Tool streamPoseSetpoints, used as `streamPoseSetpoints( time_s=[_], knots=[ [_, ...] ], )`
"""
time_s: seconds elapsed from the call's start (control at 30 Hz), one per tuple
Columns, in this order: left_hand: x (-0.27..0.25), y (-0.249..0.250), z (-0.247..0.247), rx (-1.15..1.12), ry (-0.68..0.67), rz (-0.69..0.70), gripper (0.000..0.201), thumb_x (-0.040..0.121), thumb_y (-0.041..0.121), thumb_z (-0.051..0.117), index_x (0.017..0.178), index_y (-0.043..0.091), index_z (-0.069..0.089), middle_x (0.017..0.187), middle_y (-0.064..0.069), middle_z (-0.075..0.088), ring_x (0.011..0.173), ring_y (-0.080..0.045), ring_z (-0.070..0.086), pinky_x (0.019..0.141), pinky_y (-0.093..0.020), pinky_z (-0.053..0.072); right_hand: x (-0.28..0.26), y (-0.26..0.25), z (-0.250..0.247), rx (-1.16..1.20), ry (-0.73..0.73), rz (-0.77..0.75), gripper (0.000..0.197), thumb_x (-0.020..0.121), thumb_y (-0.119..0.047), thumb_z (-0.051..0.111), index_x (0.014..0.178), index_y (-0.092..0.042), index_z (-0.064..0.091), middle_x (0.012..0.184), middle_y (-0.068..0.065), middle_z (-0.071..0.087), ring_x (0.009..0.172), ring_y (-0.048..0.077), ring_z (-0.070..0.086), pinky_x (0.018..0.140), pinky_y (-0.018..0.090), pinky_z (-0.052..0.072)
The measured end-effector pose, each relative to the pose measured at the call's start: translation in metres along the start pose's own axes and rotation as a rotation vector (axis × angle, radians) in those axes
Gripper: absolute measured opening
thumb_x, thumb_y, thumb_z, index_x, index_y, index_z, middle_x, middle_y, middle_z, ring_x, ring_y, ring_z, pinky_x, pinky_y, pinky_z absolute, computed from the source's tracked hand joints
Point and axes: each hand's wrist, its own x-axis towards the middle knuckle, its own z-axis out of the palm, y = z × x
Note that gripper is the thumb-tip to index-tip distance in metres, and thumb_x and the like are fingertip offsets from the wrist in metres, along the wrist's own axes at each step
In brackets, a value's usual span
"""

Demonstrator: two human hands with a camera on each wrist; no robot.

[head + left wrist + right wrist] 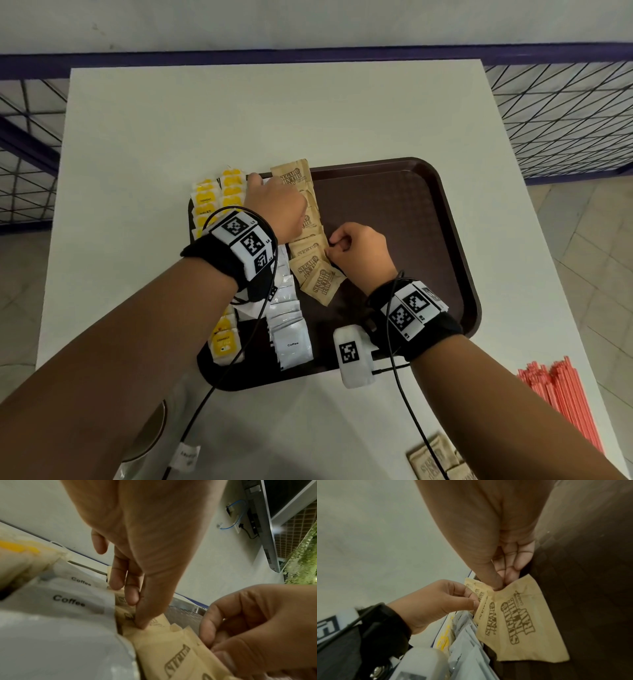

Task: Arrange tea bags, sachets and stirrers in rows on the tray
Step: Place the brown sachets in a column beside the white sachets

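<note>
A dark brown tray (428,222) holds three rows: yellow tea bags (205,202) at the left, white coffee sachets (291,329) beside them, and brown sugar sachets (301,181) in the middle. My left hand (274,202) is over the upper sugar row, its thumb and fingertips (132,597) pinching the sachets there. My right hand (330,251) pinches the corner of a sugar sachet (522,622) that lies at the near end of the sugar row. Red stirrers (561,404) lie in a bundle on the table at the right.
The tray's right half is bare. The white table (274,113) ends at a blue railing behind. Loose sugar sachets (435,459) lie at the near edge, left of the stirrers. A round container (147,435) sits under my left forearm. Cables hang from both wrists.
</note>
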Motion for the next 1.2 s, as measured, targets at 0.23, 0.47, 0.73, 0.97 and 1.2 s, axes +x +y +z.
streamPoseSetpoints(
  time_s=[0.23,0.47,0.73,0.97,1.2],
  knots=[
    [0.002,0.002,0.001,-0.006,-0.031,-0.033,0.016,0.084,0.031,0.052,0.085,0.024,0.066,0.096,0.005,0.062,0.104,-0.023,0.047,0.090,-0.044,0.027,0.004,-0.002,0.001,-0.024,-0.045,0.048,0.003,0.077,-0.011,0.065,0.078,-0.013,0.064,0.062,-0.010,0.052,0.069,0.011,0.054,0.070,0.019,0.045],
    [0.001,-0.002,0.001,-0.048,-0.016,-0.025,0.022,0.087,0.029,0.047,0.080,0.024,0.067,0.091,0.008,0.062,0.100,-0.022,0.047,0.089,-0.045,0.027,0.012,-0.008,0.007,-0.058,-0.038,0.089,0.013,0.081,-0.012,0.059,0.069,-0.018,0.061,0.078,0.001,0.063,0.078,0.019,0.061,0.075,0.029,0.053],
    [0.004,-0.007,-0.001,-0.090,-0.017,-0.007,0.018,0.087,0.032,0.052,0.072,0.028,0.061,0.087,0.011,0.061,0.100,-0.020,0.047,0.089,-0.044,0.027,0.013,-0.010,0.009,-0.028,-0.005,0.040,0.010,0.083,-0.013,0.056,0.077,-0.012,0.064,0.074,0.001,0.061,0.071,0.019,0.060,0.071,0.036,0.055],
    [0.006,-0.007,-0.002,-0.056,-0.026,-0.007,0.022,0.090,0.028,0.046,0.082,0.025,0.066,0.091,0.008,0.062,0.101,-0.022,0.046,0.088,-0.044,0.027,0.008,-0.003,0.010,0.031,0.023,0.033,0.012,0.079,-0.011,0.062,0.077,-0.018,0.053,0.063,-0.010,0.050,0.064,0.012,0.053,0.067,0.029,0.049],
    [0.007,-0.009,-0.003,-0.047,-0.001,0.007,0.018,0.089,0.029,0.052,0.073,0.029,0.058,0.087,0.009,0.059,0.101,-0.021,0.046,0.087,-0.043,0.026,0.006,0.000,0.009,0.039,0.013,-0.033,0.009,0.079,-0.011,0.064,0.076,-0.017,0.058,0.065,-0.009,0.055,0.065,0.009,0.054,0.070,0.029,0.051]
  ],
)
